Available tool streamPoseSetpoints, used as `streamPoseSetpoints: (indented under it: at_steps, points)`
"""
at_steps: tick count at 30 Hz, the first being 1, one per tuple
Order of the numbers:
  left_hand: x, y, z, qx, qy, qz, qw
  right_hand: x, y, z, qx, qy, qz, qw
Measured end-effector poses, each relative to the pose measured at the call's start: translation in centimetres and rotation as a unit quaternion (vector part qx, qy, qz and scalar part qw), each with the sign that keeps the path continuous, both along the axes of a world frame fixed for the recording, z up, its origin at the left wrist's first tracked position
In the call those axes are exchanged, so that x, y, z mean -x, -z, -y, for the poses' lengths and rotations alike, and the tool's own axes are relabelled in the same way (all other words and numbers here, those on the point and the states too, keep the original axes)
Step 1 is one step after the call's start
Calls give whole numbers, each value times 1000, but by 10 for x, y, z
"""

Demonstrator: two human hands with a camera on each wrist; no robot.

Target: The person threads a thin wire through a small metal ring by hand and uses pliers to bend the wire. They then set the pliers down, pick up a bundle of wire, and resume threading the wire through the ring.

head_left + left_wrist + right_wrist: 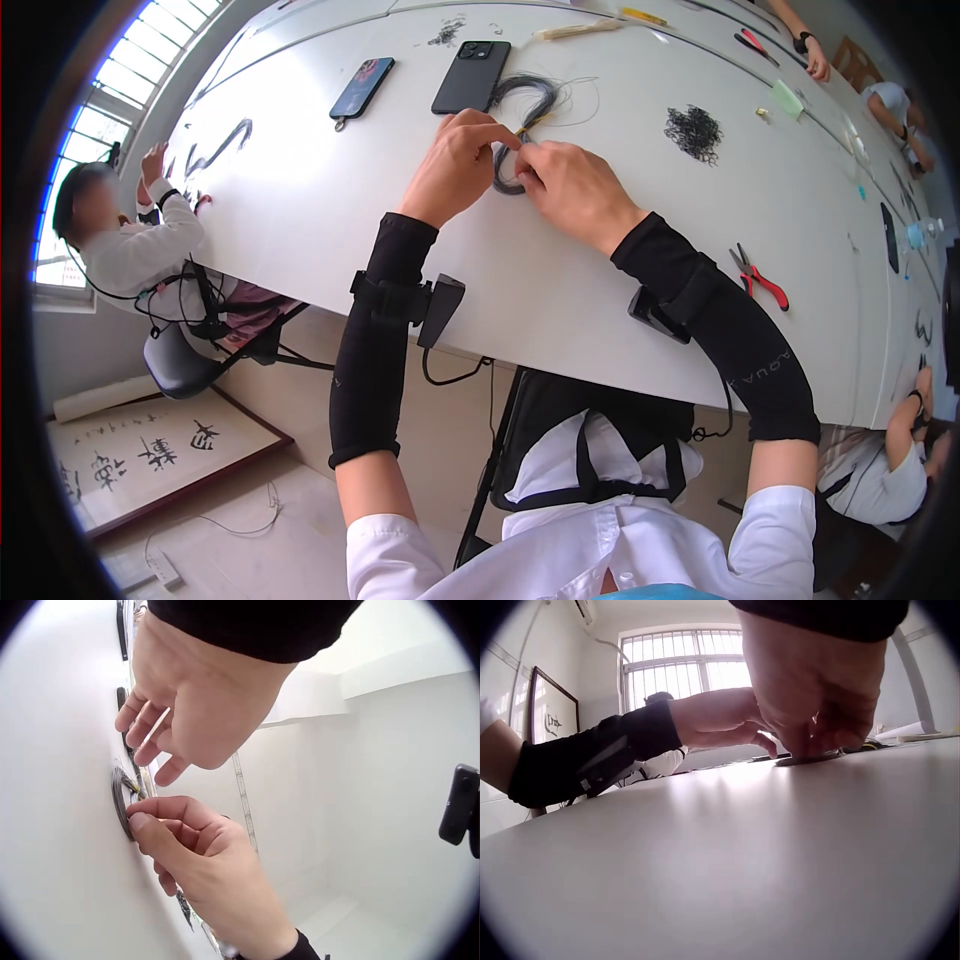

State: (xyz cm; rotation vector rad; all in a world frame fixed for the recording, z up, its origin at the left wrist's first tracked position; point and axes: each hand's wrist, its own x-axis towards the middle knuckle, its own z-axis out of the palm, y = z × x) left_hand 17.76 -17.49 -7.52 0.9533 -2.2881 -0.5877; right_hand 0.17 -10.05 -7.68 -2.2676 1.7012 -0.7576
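A coiled bundle of dark thin wire (541,92) with a yellow tie lies on the white table (600,300); the left wrist view also shows the bundle (119,796). My right hand (577,190) pinches the bundle near the tie between thumb and forefinger, seen closely in the left wrist view, right hand (217,862). My left hand (456,165) is beside it at the left, its forefinger reaching to the tie. In the left wrist view the left hand's (206,697) fingers are loosely bent and hold nothing visible.
Behind the hands lie a black phone (471,78) and a second phone (362,88). To the right are a pile of small dark pieces (692,135) and red-handled pliers (765,285). A person (130,240) sits at the left; others are at the right edge.
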Motion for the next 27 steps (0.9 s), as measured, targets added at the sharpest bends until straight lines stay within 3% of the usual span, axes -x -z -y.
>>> streamPoseSetpoints:
  at_steps: [10, 19, 27]
  points:
    - [11, 7, 21, 39, 16, 49, 998, -5, 2, 5, -1, -16, 6, 1000]
    - [11, 5, 21, 44, 15, 33, 998, -5, -9, -3, -39, -2, 160, 986]
    - [12, 14, 30, 41, 9, 32, 999, 2, -8, -1, -92, 19, 204, 974]
